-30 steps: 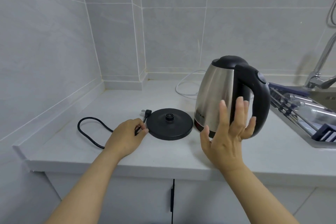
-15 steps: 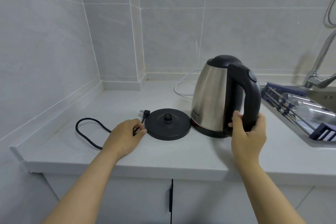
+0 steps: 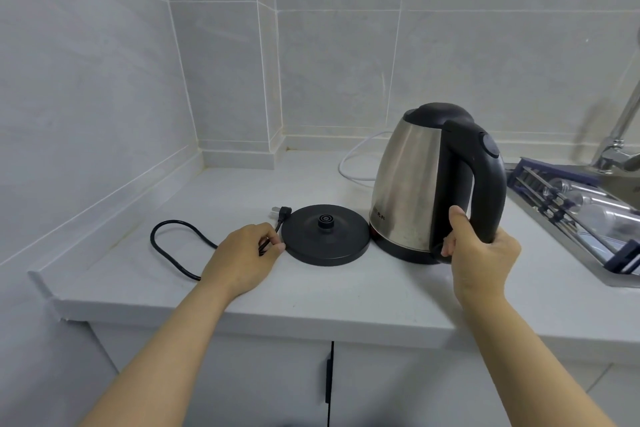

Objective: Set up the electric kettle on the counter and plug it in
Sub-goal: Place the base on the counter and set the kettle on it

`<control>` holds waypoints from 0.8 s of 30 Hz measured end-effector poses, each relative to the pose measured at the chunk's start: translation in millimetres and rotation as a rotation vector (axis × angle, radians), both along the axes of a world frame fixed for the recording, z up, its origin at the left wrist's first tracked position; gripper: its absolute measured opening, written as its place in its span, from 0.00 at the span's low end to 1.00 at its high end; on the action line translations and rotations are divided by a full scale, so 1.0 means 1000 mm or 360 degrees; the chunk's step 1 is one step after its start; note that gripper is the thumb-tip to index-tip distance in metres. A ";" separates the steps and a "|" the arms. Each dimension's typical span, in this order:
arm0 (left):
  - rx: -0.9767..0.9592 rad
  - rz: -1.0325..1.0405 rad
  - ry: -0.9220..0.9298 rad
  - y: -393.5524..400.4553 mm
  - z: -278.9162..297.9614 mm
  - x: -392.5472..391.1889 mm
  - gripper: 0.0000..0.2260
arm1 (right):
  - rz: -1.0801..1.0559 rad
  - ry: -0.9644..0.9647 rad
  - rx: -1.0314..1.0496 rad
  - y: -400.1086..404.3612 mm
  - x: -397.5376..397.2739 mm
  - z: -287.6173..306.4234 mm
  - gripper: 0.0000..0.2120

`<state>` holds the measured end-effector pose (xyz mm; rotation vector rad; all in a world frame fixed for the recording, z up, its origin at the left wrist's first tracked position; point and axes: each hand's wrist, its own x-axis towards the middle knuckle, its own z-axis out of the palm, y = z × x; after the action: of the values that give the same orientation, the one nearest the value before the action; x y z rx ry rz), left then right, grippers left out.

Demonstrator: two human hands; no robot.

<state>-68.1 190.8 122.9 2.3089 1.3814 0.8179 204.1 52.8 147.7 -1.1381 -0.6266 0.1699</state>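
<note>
Presently, the steel kettle (image 3: 412,191) is seen standing upright on the pale counter (image 3: 311,295), just to the right of its round black base (image 3: 325,234) and not seated on it. The lower part of the kettle's black handle (image 3: 486,191) is grasped by the right hand (image 3: 481,253), the thumb raised against the inner side and the fingers wrapped round from outside. The left hand (image 3: 242,253) is laid on the counter at the base's left edge, its fingers curled about the black power cord (image 3: 173,246) where the cord meets the base. The cord is looped out to the left across the counter, and its plug (image 3: 281,213) is left lying loose just behind the base's left rim. A white cable (image 3: 356,163) is coiled behind the kettle near the tiled wall (image 3: 346,62). To the right, a sink (image 3: 588,239) is partly shown, with a dark rack (image 3: 554,191) laid across it and a metal tap (image 3: 620,139) above.
</note>
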 end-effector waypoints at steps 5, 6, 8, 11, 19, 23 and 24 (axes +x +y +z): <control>0.0010 0.0009 0.0008 0.001 0.000 0.001 0.05 | -0.0091 0.0056 0.0097 0.005 -0.003 0.004 0.20; 0.0007 0.0012 0.0008 0.001 0.000 0.001 0.05 | -0.0108 0.0082 0.0115 0.006 -0.004 0.007 0.19; 0.0009 0.0015 0.0015 0.000 0.000 0.001 0.05 | -0.0135 0.0170 0.0172 0.008 -0.006 0.013 0.19; 0.0013 0.0019 0.0027 0.001 0.000 0.001 0.05 | -0.0116 0.0259 0.0312 0.010 -0.011 0.030 0.19; -0.0012 0.0033 0.0032 0.001 0.000 0.001 0.05 | 0.0078 0.0030 0.0356 0.022 -0.046 0.059 0.19; 0.0005 0.0028 0.0024 -0.001 0.001 0.000 0.06 | 0.0176 -0.0024 0.0244 0.033 -0.071 0.053 0.20; 0.0009 0.0022 0.0025 -0.002 0.001 0.001 0.06 | 0.0195 -0.0014 0.0220 0.035 -0.075 0.051 0.20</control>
<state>-66.9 189.0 123.9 2.3172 1.4051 0.8105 128.6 87.7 198.4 -0.9684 -0.7061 0.2232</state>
